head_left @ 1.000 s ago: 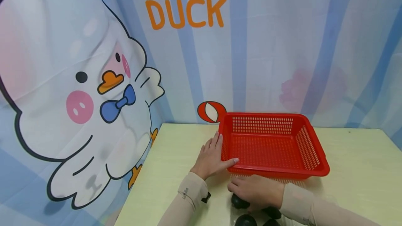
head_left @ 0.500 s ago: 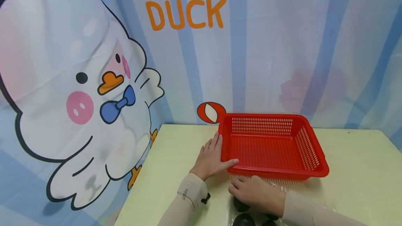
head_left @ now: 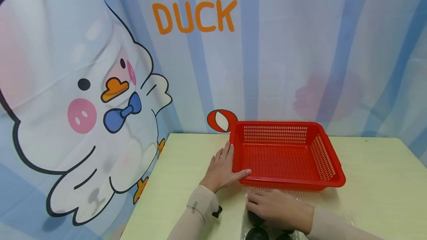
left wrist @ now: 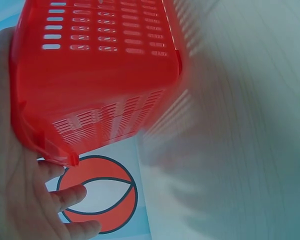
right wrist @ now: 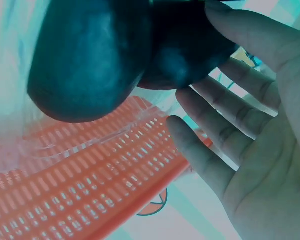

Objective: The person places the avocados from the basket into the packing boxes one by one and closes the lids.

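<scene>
My left hand (head_left: 221, 171) lies along the left end of a red plastic basket (head_left: 287, 185), fingers straight and thumb over the near-left corner. In the left wrist view the palm rests by the rim of the basket (left wrist: 95, 75). In front of the basket, my right hand (head_left: 278, 208) reaches over a clear plastic tray (head_left: 244, 230) of dark, smooth, egg-shaped things. The right wrist view has its thumb and fingers around one dark egg-shaped thing (right wrist: 185, 57); a second dark one (right wrist: 90, 65) sits beside it. The back of my hand hides part of the tray.
The basket stands at the back of a pale wooden table (head_left: 186, 158), close to a blue-and-white curtain (head_left: 273, 66) printed with a duck. Another dark egg-shaped thing (head_left: 257, 234) sits at the lower edge of the head view.
My right hand has shifted slightly right and towards me over the tray. My left hand keeps its place at the basket. The head view has tilted slightly.
</scene>
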A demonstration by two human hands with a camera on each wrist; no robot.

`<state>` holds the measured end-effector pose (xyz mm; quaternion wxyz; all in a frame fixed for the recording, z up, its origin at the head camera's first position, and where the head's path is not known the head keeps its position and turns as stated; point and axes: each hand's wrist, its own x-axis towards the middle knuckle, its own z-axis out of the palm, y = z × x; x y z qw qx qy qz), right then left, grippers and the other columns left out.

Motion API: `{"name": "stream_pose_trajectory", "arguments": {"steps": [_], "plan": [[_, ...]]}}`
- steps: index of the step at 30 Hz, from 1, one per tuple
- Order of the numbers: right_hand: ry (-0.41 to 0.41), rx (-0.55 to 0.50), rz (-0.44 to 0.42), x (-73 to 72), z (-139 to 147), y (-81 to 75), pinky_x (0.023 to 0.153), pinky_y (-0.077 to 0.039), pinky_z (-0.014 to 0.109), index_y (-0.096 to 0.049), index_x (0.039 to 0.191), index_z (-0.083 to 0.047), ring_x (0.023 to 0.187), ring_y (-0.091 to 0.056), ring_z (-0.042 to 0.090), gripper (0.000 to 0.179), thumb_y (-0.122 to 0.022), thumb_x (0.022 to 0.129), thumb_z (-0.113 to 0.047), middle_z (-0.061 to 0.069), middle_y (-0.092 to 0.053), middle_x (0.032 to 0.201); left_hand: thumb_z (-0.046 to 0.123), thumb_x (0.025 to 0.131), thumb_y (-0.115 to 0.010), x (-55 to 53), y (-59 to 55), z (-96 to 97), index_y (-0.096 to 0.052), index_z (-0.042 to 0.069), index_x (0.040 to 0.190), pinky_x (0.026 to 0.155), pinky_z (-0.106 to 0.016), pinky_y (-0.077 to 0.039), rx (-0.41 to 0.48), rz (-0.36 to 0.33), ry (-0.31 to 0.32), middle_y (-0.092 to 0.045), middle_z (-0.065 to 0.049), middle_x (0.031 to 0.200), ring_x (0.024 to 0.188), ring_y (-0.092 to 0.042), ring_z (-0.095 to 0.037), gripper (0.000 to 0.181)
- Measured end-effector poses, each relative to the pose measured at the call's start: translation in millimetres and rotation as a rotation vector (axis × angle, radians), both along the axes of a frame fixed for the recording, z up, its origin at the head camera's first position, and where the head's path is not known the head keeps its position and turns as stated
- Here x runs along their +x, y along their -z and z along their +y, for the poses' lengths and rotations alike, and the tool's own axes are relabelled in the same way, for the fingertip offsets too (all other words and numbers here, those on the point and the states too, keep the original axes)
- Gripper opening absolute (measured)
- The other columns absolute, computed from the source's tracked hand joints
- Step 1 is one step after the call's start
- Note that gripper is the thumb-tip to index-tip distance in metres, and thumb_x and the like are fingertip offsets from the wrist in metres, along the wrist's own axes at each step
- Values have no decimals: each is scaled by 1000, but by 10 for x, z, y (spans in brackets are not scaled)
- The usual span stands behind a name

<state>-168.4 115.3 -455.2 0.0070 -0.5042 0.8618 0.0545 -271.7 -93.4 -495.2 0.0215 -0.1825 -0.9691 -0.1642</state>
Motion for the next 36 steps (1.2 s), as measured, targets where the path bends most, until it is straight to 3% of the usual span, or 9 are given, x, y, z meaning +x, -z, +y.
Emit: {"name": "stream_pose_trajectory", "arguments": {"steps": [4, 7, 14, 20, 26, 30, 36], "plan": [[59, -51, -91, 18, 69, -13, 91, -59, 34, -62, 131, -26, 108, -63, 10, 52, -81, 86, -43, -5, -63, 135, 89, 80, -42, 1, 26, -23, -13, 15, 165, 120, -55, -30, 20, -12, -6, -8, -1, 172, 150, -28, -32, 115], [110, -111, -135, 27, 137, -32, 90, -60, 36, -62, 131, -24, 103, -64, 10, 52, -80, 87, -42, -5, -63, 131, 88, 81, -43, 6, 38, -38, -13, 16, 165, 120, -55, -30, 41, -24, -8, -8, -2, 172, 150, -27, -31, 115], [188, -293, -45, 73, 363, -136, 76, -59, 27, -62, 127, -22, 88, -57, 5, 46, -80, 88, -36, -9, -63, 112, 86, 82, -44, 45, 25, -75, -13, 19, 165, 116, -56, -36, 103, -55, -30, -12, -1, 172, 150, -28, -30, 111], [373, -400, 12, 138, 558, -226, 64, -56, 20, -61, 128, -25, 83, -58, 2, 45, -76, 90, -44, -12, -63, 108, 84, 83, -46, 85, -34, -131, -12, 18, 165, 107, -57, -46, 145, -82, -53, -14, -1, 171, 149, -31, -28, 111], [514, -494, 26, 205, 763, -282, 61, -54, 18, -62, 129, -21, 90, -67, 8, 48, -79, 88, -39, -6, -68, 113, 84, 85, -46, 179, -95, -208, -10, 18, 165, 107, -59, -45, 182, -115, -82, -15, -2, 171, 150, -31, -30, 110], [620, -545, -16, 259, 914, -272, 66, -58, 25, -61, 129, -20, 95, -70, 11, 47, -77, 90, -41, -4, -69, 118, 82, 86, -46, 266, -101, -252, -12, 18, 165, 107, -61, -44, 228, -129, -88, -18, -3, 170, 150, -32, -31, 107], [832, -566, -201, 318, 1197, -197, 72, -61, 46, -58, 134, -11, 101, -70, 25, 56, -72, 93, -45, 10, -67, 126, 85, 83, -47, 407, -46, -281, -13, 19, 165, 109, -62, -42, 283, -180, -137, -23, -4, 169, 151, -31, -30, 110]]}}
